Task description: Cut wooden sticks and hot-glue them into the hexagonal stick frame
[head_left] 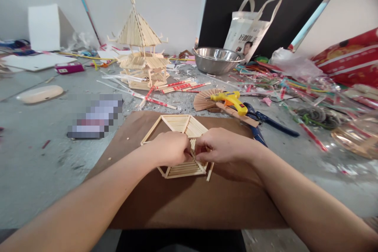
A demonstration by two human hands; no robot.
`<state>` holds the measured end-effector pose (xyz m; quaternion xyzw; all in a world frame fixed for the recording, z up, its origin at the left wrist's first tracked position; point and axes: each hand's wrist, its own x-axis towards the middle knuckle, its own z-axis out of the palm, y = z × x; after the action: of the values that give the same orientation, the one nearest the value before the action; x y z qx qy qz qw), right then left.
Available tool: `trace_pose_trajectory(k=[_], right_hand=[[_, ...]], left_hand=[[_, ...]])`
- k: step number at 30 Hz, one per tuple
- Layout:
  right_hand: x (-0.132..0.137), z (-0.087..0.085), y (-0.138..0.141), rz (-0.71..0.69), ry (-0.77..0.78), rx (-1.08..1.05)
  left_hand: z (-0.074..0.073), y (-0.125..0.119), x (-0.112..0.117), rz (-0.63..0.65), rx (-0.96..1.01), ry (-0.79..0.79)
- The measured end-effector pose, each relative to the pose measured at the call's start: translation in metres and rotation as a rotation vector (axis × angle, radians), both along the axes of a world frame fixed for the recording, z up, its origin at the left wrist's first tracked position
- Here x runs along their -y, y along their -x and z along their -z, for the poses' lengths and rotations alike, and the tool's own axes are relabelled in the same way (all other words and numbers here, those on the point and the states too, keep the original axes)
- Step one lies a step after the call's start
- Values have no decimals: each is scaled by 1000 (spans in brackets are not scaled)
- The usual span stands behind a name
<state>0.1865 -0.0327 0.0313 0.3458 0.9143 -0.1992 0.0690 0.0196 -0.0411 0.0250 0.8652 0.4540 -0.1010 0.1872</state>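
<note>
A flat hexagonal panel of wooden sticks (180,124) lies on a brown cardboard sheet (183,201) in front of me. My left hand (171,148) and my right hand (220,145) rest over the middle of the panel, fingertips pinched together facing each other. Both seem to pinch a thin stick at the panel's centre; the fingers hide it. A loose stick (210,172) lies by the panel's right corner.
A yellow glue gun (232,101) and blue-handled scissors (270,121) lie behind the cardboard on the right. A stick pagoda model (141,47) stands at the back, a steel bowl (217,60) beside it. Chopstick wrappers and plastic clutter cover the right side.
</note>
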Motion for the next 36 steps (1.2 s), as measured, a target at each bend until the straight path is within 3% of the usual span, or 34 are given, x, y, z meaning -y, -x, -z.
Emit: trace_pose_trajectory(k=[28,36], right_hand=[[0,2,3,-13,7,-4],[0,1,3,-5,13,15]], left_hand=[[-3,-8,3,-52,-62,-42],[0,-1,-3,-23,19,36]])
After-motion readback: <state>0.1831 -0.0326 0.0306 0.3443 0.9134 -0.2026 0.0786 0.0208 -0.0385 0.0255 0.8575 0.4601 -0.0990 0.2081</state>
